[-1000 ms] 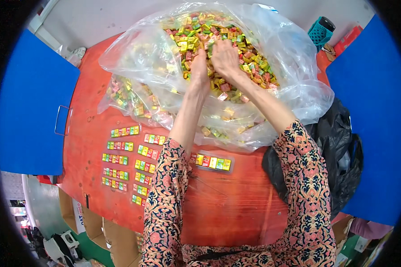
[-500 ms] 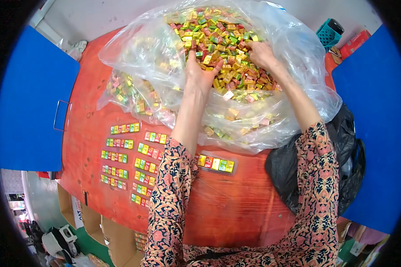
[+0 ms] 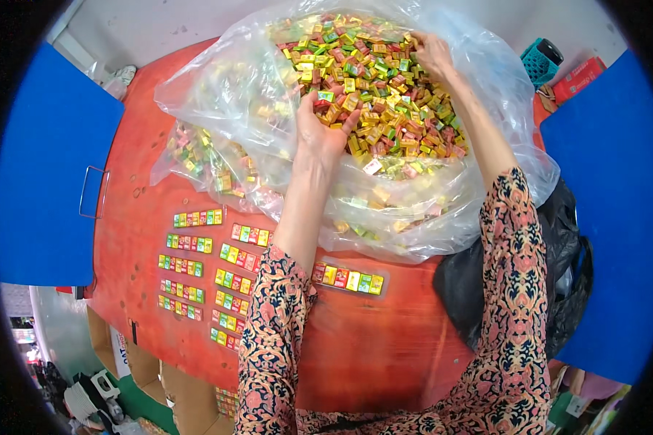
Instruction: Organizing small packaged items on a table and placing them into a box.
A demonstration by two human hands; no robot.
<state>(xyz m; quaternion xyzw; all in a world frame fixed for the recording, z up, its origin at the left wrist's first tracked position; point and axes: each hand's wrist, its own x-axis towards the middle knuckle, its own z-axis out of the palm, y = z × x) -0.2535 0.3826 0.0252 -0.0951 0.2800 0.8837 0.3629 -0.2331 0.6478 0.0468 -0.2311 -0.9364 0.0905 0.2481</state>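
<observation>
While the wrapped pieces (image 3: 388, 109) lie jumbled in the clear bag (image 3: 221, 83) at upper centre, long axes pointing every way, the left grip (image 3: 320, 136) cups loosely, thumb spread, against their lower-left edge; the right grip (image 3: 433, 56) curls at their upper right, whether pinching one I cannot tell.

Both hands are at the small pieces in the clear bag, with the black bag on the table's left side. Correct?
No: the head view shows the black bag on the right side of the table. The left hand and right hand are at the small pieces in the clear bag.
</observation>
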